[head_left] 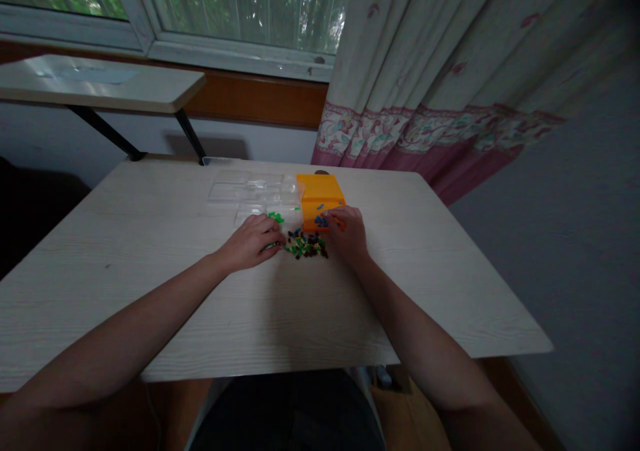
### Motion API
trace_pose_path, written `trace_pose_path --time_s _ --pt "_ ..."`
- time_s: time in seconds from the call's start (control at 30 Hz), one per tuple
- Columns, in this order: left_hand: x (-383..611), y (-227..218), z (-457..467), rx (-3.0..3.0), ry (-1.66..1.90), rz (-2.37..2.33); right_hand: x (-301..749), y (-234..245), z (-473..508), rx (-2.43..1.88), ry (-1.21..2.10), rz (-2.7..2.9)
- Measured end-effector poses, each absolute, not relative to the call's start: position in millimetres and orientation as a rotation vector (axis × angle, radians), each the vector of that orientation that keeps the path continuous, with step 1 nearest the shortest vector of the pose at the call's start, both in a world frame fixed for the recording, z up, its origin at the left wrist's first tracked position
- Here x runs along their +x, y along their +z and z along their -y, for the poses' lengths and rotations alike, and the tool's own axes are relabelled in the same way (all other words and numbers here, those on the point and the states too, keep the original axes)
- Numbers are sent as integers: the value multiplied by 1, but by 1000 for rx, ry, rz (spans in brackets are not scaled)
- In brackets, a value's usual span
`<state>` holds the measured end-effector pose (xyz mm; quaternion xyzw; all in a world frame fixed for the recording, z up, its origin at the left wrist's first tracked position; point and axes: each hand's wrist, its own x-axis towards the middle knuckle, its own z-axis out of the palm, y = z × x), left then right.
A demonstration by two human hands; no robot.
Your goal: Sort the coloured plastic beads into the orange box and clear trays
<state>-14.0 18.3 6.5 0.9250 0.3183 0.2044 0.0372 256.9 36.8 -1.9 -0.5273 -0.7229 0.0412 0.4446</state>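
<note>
A small heap of coloured pieces (306, 245), green, blue, dark and red, lies on the pale wooden table (150, 291). My left hand (253, 241) rests knuckles up at the heap's left edge, fingers curled; what they pinch is hidden. My right hand (347, 232) sits at the heap's right edge, fingers bent against the front of an orange box (320, 197) that holds a few blue pieces. A clear plastic divided tray (250, 191) lies behind my left hand with green pieces (275, 217) in one compartment.
A second small table (100, 87) on black legs stands at the back left under a window. A patterned curtain (450, 104) hangs at the back right. The table's right edge drops off near a grey wall.
</note>
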Motion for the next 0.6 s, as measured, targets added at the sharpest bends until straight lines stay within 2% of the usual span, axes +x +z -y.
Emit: trace_pose_path --time_s 0.37,0.6 --pt "-14 8 -17 2823 716 -1085 257 0 -33 -1276 -8 1879" --pt "-15 9 -19 2708 815 -1256 231 7 -10 -999 -61 2234"
